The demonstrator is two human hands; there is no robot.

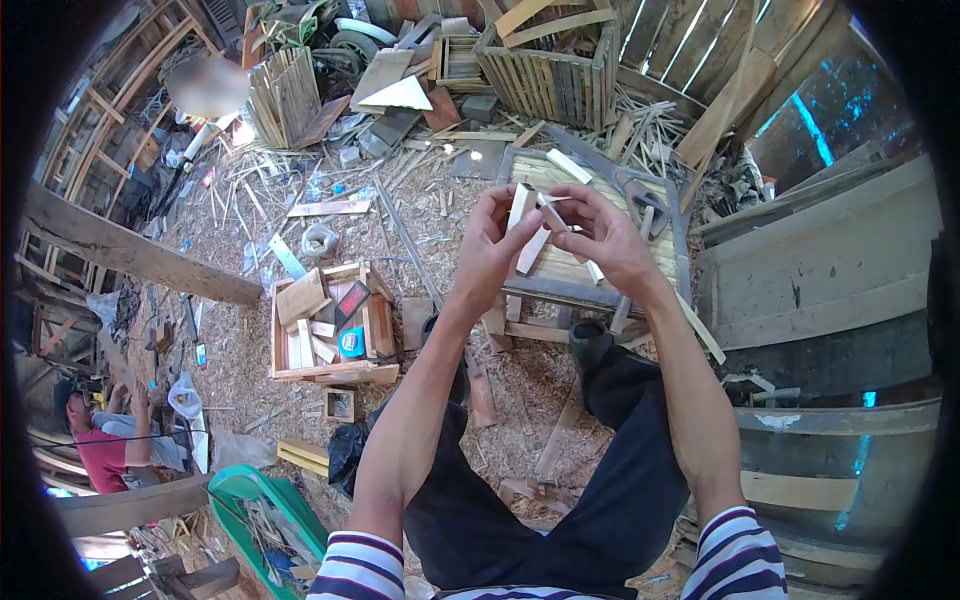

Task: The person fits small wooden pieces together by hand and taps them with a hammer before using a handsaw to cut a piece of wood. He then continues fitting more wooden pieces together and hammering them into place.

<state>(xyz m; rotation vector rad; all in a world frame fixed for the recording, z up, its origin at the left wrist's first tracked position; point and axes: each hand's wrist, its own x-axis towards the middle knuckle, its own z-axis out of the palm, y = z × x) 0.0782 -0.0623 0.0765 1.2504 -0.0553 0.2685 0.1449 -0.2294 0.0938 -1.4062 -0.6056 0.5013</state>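
My left hand [491, 240] is closed around a short light wood piece [521, 204], its thumb reaching toward the right. My right hand [612, 243] pinches another short wood piece [551, 216] at a slant, with its end right at the first piece. Both hands are raised over a low worktable [580, 294] with a dark frame and slatted top. Under the hands, a pale wood strip [532, 254] lies on the top. Farther back rests a loose wood block [569, 166], near a dark tool or bracket [640, 192] at the right.
Left of the table stands a wooden crate [330, 375] with offcuts and a blue tape measure [352, 343]. A green plastic chair [225, 490] is at lower left. A person in a red shirt [103, 460] sits farther left. A thick wooden beam [140, 245] crosses the left side.
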